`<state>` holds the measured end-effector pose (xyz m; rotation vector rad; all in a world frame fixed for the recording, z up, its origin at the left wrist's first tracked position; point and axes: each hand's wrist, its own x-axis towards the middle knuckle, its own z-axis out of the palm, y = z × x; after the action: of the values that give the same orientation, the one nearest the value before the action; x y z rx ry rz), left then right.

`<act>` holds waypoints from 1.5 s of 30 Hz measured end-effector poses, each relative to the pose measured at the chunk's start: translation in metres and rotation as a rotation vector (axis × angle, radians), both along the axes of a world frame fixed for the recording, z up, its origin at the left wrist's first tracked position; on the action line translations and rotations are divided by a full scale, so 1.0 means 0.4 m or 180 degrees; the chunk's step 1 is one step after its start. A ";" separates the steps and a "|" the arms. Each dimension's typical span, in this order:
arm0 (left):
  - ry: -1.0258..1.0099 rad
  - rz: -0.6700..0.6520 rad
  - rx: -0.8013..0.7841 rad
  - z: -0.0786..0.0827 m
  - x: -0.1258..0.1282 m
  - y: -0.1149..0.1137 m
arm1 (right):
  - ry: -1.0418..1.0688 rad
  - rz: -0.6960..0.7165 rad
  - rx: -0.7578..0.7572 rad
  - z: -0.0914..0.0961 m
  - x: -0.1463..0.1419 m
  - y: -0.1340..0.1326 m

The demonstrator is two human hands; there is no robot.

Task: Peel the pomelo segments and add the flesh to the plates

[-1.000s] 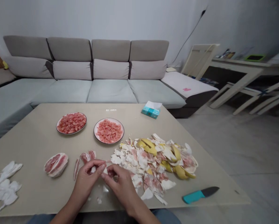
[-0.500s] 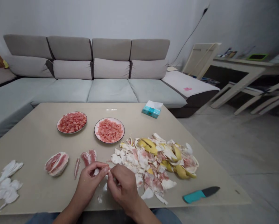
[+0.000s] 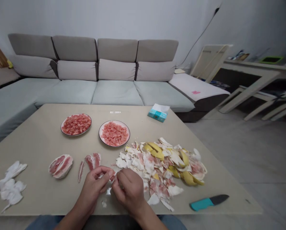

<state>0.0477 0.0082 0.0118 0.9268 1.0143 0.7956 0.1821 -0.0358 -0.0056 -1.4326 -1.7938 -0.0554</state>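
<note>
My left hand (image 3: 97,180) pinches a small pink piece of pomelo flesh (image 3: 112,177) between thumb and fingertips. Close by its right side, my right hand (image 3: 130,187) is curled with the fingertips together; whatever it grips is hidden. Just behind my left hand lie peeled pomelo segments (image 3: 93,161), with a thin segment (image 3: 81,171) beside them. Farther left sits a partly opened pomelo chunk (image 3: 61,166) with white pith. A heap of pith and yellow peel (image 3: 157,163) spreads to the right of my hands.
Two plates of pink pulp, a left one (image 3: 76,124) and a right one (image 3: 114,133), stand toward the back. A tissue pack (image 3: 158,113) lies at the far edge. Crumpled tissues (image 3: 11,188) are at left, and a teal-handled knife (image 3: 208,202) at the right front.
My hands have drawn slightly apart, and the pink flesh at my left fingertips shows more clearly. The whole view has shifted a little, so the table things appear farther right.
</note>
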 end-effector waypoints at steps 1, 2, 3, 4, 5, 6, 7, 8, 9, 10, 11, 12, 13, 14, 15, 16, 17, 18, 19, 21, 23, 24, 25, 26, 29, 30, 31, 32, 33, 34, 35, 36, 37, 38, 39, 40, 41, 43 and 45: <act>0.0037 0.0058 0.0018 -0.001 0.002 -0.002 | 0.0014 -0.0025 -0.0020 0.000 0.000 0.002; 0.0086 0.0112 0.0037 -0.002 0.003 -0.003 | 0.0025 -0.0055 -0.0039 0.000 0.000 0.004; 0.0144 0.0168 0.0066 -0.003 0.004 -0.005 | 0.0033 -0.0090 -0.0057 0.000 -0.001 0.006; 0.0205 0.0211 0.0105 -0.003 0.004 -0.006 | 0.0037 -0.0121 -0.0076 0.001 -0.001 0.007; 0.0261 0.0240 0.0150 -0.003 0.005 -0.007 | 0.0041 -0.0146 -0.0089 0.001 -0.002 0.007; 0.0304 0.0258 0.0199 -0.004 0.005 -0.009 | 0.0051 -0.0169 -0.0093 0.001 -0.002 0.007; 0.0325 0.0264 0.0240 -0.005 0.005 -0.011 | 0.0058 -0.0177 -0.0091 0.001 -0.002 0.007; 0.0327 0.0269 0.0264 -0.006 0.006 -0.012 | 0.0064 -0.0179 -0.0089 0.001 -0.003 0.006; 0.0311 0.0280 0.0260 -0.008 0.006 -0.014 | 0.0069 -0.0172 -0.0080 0.000 -0.004 0.005; 0.0283 0.0297 0.0230 -0.009 0.007 -0.016 | 0.0078 -0.0171 -0.0074 -0.001 -0.004 0.005; 0.0253 0.0322 0.0188 -0.011 0.008 -0.019 | 0.0098 -0.0174 -0.0079 -0.002 -0.005 0.004; 0.0224 0.0345 0.0150 -0.011 0.009 -0.020 | 0.0141 -0.0182 -0.0096 -0.002 -0.005 0.004; 0.0202 0.0363 0.0131 -0.011 0.009 -0.021 | 0.0217 -0.0192 -0.0129 -0.001 -0.005 0.004; 0.0194 0.0357 0.0126 -0.010 0.009 -0.022 | 0.0327 -0.0200 -0.0189 0.000 -0.004 0.005; 0.0195 0.0325 0.0135 -0.008 0.008 -0.020 | 0.0464 -0.0185 -0.0297 0.003 -0.002 0.006; 0.0195 0.0286 0.0138 -0.007 0.006 -0.018 | 0.0624 -0.0138 -0.0448 0.007 0.001 0.007; 0.0180 0.0247 0.0127 -0.006 0.004 -0.014 | 0.0802 -0.0063 -0.0620 0.012 0.004 0.008; 0.0147 0.0222 0.0106 -0.006 0.001 -0.009 | 0.0991 0.0033 -0.0800 0.017 0.008 0.009; 0.0106 0.0213 0.0082 -0.006 -0.001 -0.004 | 0.1181 0.0134 -0.0964 0.022 0.012 0.011; 0.0051 0.0257 0.0064 -0.009 -0.006 0.005 | 0.1534 0.0292 -0.1169 0.030 0.018 0.012; 0.0152 0.0299 0.0164 -0.011 -0.008 0.011 | 0.1801 0.0355 -0.1272 0.036 0.021 0.013; 0.0269 0.0312 0.0267 -0.010 -0.009 0.012 | 0.1897 0.0360 -0.1308 0.039 0.021 0.014; 0.0405 0.0312 0.0408 -0.008 -0.008 0.012 | 0.1972 0.0347 -0.1331 0.041 0.020 0.015; 0.0542 0.0297 0.0582 -0.005 -0.008 0.011 | 0.2028 0.0332 -0.1346 0.044 0.019 0.016; 0.0870 0.0187 0.1056 0.007 -0.006 0.008 | 0.2128 0.0285 -0.1334 0.048 0.019 0.018; 0.0943 0.0144 0.1156 0.009 -0.006 0.008 | 0.2143 0.0272 -0.1325 0.049 0.019 0.019; 0.1010 0.0100 0.1225 0.011 -0.005 0.007 | 0.2149 0.0254 -0.1309 0.048 0.020 0.019; 0.1068 0.0064 0.1269 0.010 -0.004 0.007 | 0.2144 0.0226 -0.1286 0.047 0.021 0.019; 0.1113 0.0032 0.1302 0.009 -0.003 0.007 | 0.2119 0.0190 -0.1256 0.045 0.022 0.018; 0.1143 0.0004 0.1331 0.007 -0.002 0.008 | 0.2073 0.0155 -0.1227 0.043 0.022 0.017; 0.1164 -0.0021 0.1354 0.004 -0.002 0.008 | 0.2017 0.0120 -0.1200 0.041 0.022 0.016; 0.1188 -0.0040 0.1367 0.002 -0.002 0.008 | 0.1957 0.0092 -0.1180 0.040 0.022 0.015; 0.1214 -0.0052 0.1369 0.000 -0.002 0.008 | 0.1902 0.0077 -0.1170 0.038 0.021 0.013; 0.1236 -0.0062 0.1357 -0.001 -0.003 0.008 | 0.1859 0.0061 -0.1161 0.038 0.020 0.011; 0.1235 -0.0069 0.1323 -0.002 -0.003 0.007 | 0.1830 0.0049 -0.1149 0.037 0.018 0.010; 0.1197 -0.0075 0.1260 -0.003 -0.004 0.007 | 0.1818 0.0038 -0.1137 0.037 0.016 0.008; 0.1107 -0.0086 0.1148 -0.003 -0.004 0.007 | 0.1820 0.0018 -0.1127 0.037 0.014 0.007; 0.0784 -0.0118 0.0730 -0.004 -0.005 0.007 | 0.1865 -0.0037 -0.1138 0.037 0.011 0.006; 0.0359 -0.0170 0.0200 -0.006 -0.005 0.008 | 0.1986 -0.0065 -0.1240 0.038 0.011 0.008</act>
<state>0.0456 0.0115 0.0092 1.0581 1.0630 0.7406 0.1864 -0.0327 0.0097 -1.5119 -1.3063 0.6908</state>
